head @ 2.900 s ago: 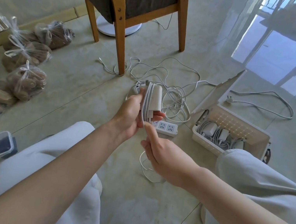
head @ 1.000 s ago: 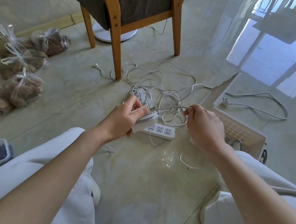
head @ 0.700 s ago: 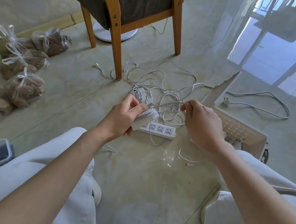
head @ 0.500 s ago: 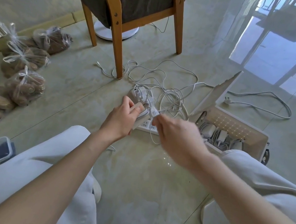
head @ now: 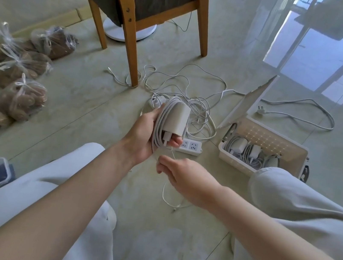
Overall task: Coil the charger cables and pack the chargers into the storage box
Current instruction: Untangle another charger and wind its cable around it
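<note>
My left hand point(head: 143, 134) is closed around the charger point(head: 178, 117), fingertips showing under its lower end. They pin the cable point(head: 163, 119), which is wound lengthwise over the brick in several loops. My right hand point(head: 183, 174), just beneath, pinches the thin free run of that cable. The leftover tail point(head: 164, 196) droops to the floor, and both hands and bundle are up in the air, left of the storage box point(head: 235, 162) and nearer me.

The loops are my main worry. Only my left fingers hold them, so I judge that any slackening, or a hard pull from the right hand, could slide them off the end of the brick. If the tail drags, its connector could catch on my trouser leg.

The power strip point(head: 190, 147) lies on the floor just left of the box, right under the path I would take, and a dangling end could hook it. Beyond it, left of the box and farther away, sits a tangle of loose cables point(head: 196, 109) that could be dragged along.

The box already holds packed chargers point(head: 243, 150). An untucked end would probably let this bundle spring open among them. Its lid point(head: 249, 101) stands open on the far left side, and a knock could drop it.
</note>
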Action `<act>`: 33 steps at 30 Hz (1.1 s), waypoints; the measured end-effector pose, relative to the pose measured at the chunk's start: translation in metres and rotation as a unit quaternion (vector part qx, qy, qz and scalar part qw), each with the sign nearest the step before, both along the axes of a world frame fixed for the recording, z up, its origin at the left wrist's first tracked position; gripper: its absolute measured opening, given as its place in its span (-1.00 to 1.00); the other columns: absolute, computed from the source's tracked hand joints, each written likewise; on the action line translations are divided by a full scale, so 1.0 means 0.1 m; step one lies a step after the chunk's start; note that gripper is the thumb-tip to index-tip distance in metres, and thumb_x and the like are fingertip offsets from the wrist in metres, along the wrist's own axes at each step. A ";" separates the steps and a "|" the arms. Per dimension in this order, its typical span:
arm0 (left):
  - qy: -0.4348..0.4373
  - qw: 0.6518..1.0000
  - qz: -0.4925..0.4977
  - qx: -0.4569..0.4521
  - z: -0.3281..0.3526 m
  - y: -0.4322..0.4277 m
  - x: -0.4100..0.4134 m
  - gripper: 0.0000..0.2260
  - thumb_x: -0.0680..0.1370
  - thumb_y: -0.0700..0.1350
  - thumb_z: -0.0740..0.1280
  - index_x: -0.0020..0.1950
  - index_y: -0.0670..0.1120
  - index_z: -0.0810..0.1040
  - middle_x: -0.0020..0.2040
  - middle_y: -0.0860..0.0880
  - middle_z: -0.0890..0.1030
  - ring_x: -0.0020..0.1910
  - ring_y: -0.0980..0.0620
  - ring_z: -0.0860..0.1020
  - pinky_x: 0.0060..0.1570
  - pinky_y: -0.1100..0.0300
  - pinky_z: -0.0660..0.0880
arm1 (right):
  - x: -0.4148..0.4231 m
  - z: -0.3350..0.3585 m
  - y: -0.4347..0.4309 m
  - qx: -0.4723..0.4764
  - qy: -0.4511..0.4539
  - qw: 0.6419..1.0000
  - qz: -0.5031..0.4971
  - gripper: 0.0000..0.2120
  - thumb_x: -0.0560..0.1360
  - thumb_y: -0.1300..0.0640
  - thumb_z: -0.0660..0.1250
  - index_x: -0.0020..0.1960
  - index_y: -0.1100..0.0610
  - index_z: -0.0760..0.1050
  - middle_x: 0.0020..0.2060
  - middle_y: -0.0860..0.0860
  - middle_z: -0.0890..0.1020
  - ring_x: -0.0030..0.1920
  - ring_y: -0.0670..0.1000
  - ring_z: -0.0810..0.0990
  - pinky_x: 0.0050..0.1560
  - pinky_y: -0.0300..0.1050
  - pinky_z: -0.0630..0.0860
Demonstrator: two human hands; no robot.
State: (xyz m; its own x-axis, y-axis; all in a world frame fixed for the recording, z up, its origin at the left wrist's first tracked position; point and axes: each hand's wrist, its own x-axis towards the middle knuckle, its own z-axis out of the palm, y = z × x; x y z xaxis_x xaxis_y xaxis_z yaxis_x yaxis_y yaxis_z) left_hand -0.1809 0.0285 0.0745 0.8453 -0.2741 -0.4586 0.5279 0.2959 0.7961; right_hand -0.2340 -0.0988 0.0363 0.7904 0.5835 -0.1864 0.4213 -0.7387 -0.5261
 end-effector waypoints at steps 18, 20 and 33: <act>-0.182 0.850 -0.189 0.456 -0.04 0.38 -0.03 -0.78 0.58 0.03 0.25 -0.04 -0.14 0.45 -0.18 -0.22 0.58 -0.54 -0.13 0.53 -0.58 0.24 0.37 | 0.39 0.08 -0.38 -0.080 -0.138 0.978 -0.131 -0.63 0.61 -0.11 0.01 -0.12 0.06 0.47 -0.26 0.06 0.59 -0.22 0.19 0.54 -0.21 -0.04 0.45; -0.208 0.804 -0.188 0.524 -0.07 0.40 -0.02 -0.79 0.56 0.08 0.24 -0.09 -0.05 0.42 -0.20 -0.15 0.59 -0.51 -0.10 0.55 -0.50 0.18 0.44 | 0.38 0.12 -0.33 -0.070 -0.134 0.978 -0.140 -0.63 0.61 -0.11 0.02 -0.11 0.07 0.49 -0.24 0.05 0.60 -0.19 0.18 0.55 -0.20 -0.04 0.46; -0.144 0.858 -0.033 0.492 -0.24 0.24 0.06 -0.76 0.63 0.02 0.15 0.03 -0.15 0.22 -0.01 -0.23 0.52 -0.33 -0.19 0.58 -0.26 -0.01 0.58 | -0.19 0.20 0.03 0.000 -0.100 0.995 -0.007 -0.68 0.64 -0.02 -0.08 0.15 0.12 0.36 -0.21 0.10 0.61 -0.20 0.24 0.57 -0.17 0.06 0.49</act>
